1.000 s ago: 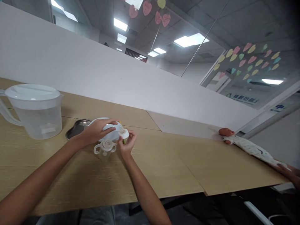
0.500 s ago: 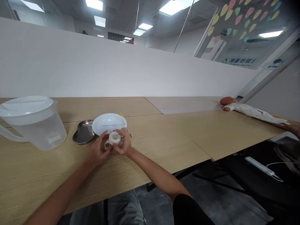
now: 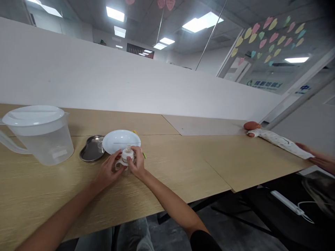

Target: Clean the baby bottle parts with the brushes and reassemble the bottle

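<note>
A clear plastic pitcher with a white lid stands at the left of the pale wooden bench, just beside a kidney-shaped steel tray. At the far right lies what looks like a baby doll wrapped in patterned white cloth, with another person's hand near it. Paper hearts dot a glass partition, and a white power strip lies below the bench.

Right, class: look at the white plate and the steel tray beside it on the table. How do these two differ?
The white plate is round, while the steel tray is kidney-shaped. The plate is white and glossy; the tray is grey metal. The plate looks larger than the tray. The tray holds a small clear piece, which the plate does not. Both lie flat on the wooden table.
</note>
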Available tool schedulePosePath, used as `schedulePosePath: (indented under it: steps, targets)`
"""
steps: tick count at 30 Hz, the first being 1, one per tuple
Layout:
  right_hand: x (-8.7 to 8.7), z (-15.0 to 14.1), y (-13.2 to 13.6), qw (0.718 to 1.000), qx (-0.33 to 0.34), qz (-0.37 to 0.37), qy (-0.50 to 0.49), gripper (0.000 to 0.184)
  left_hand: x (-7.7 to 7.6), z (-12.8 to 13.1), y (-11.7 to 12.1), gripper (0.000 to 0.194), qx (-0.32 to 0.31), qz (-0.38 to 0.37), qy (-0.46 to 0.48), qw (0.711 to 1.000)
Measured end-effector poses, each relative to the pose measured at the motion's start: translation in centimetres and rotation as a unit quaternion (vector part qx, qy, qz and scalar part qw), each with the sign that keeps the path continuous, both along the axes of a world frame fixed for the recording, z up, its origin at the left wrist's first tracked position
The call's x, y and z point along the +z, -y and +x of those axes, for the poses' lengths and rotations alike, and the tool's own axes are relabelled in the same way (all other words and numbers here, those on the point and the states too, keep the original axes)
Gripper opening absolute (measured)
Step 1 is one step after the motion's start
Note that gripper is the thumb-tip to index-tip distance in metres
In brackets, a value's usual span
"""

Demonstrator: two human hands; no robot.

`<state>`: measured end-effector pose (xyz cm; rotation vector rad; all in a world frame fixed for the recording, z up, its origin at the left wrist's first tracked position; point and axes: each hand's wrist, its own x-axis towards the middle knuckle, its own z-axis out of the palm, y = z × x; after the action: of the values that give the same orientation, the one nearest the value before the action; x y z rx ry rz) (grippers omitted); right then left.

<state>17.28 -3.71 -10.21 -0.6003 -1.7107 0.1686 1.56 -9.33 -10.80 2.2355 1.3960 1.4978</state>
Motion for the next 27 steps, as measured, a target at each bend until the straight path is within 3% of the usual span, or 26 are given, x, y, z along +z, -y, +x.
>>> schedulePosePath:
  steps: [7, 11, 15, 18, 27]
  targets:
    - [0.0, 0.1, 0.2, 0.998, 0.04, 0.056, 0.006, 0.03, -0.4, -0.3, 0.1, 0.055, -0.017, -0.012, -0.008, 1.0]
    - [-0.3, -0.1, -0.4, 0.998, 0.028, 0.061, 0.005, 0.03, -0.6, -0.4, 0.1, 0.052, -0.016, -0.026, 0.0, 1.0]
    - [-1.0, -0.6, -1.1, 0.999, -0.007, 0.035, -0.019, 0.038, -0.5, -0.4, 0.2, 0.037, -0.018, -0.01, -0.002, 1.0]
    - [-1.2, -0.5, -1.4, 0.998, -0.004, 0.059, -0.019, 0.038, -0.2, -0.5, 0.3, 0.027, -0.018, -0.022, -0.006, 1.0]
    - [-1.5, 0.3, -0.4, 0.99, 0.035, 0.137, -0.016, 0.022, 0.2, -0.5, 0.4, 0.046, -0.031, -0.057, -0.008, 0.998]
